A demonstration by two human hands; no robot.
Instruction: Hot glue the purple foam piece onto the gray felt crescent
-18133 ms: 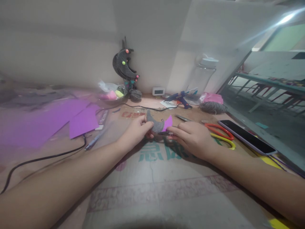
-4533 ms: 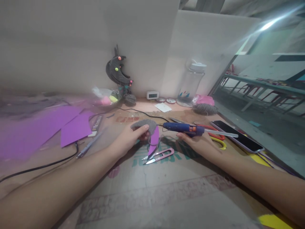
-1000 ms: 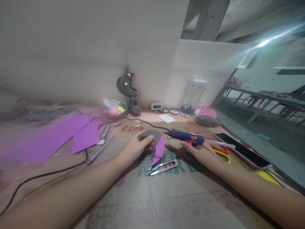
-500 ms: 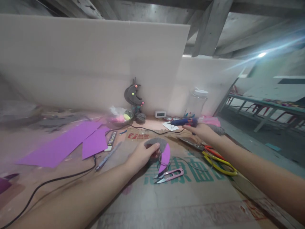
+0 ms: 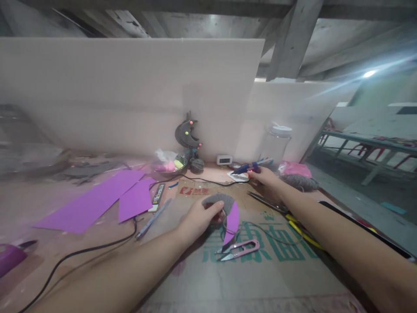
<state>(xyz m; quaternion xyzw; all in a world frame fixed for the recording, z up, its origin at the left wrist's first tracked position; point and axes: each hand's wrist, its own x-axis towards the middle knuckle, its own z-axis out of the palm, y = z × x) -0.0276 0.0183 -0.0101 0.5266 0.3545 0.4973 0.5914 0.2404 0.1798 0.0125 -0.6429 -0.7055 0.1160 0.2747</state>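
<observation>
My left hand (image 5: 203, 217) is closed on a purple crescent (image 5: 232, 221), its upper part wrapped in grey yarn (image 5: 221, 200). A loose strand hangs from it. Pink-handled thread snips (image 5: 249, 248) lie against the crescent's lower tip. Farther back on the right, my right hand (image 5: 263, 177) grips a dark blue glue gun (image 5: 244, 168). Its nozzle points left over a small white card (image 5: 237, 177); I cannot tell whether they touch. Under my right forearm are scissors with yellow handles (image 5: 304, 234), partly hidden. A grey yarn ball (image 5: 299, 182) sits beside that forearm.
Purple sheets (image 5: 94, 200) and a pale blue pen (image 5: 153, 219) lie left, with a black cord (image 5: 81, 251) running past. At the back stand a bowl (image 5: 172, 167), a grey moon ornament (image 5: 187, 134), a small digital clock (image 5: 224, 160) and a clear jar (image 5: 276, 143). Cardboard (image 5: 260, 278) covers the table.
The camera view has shifted slightly. My right hand has brought the glue gun a little left and down over the white card. My left hand keeps its hold on the crescent.
</observation>
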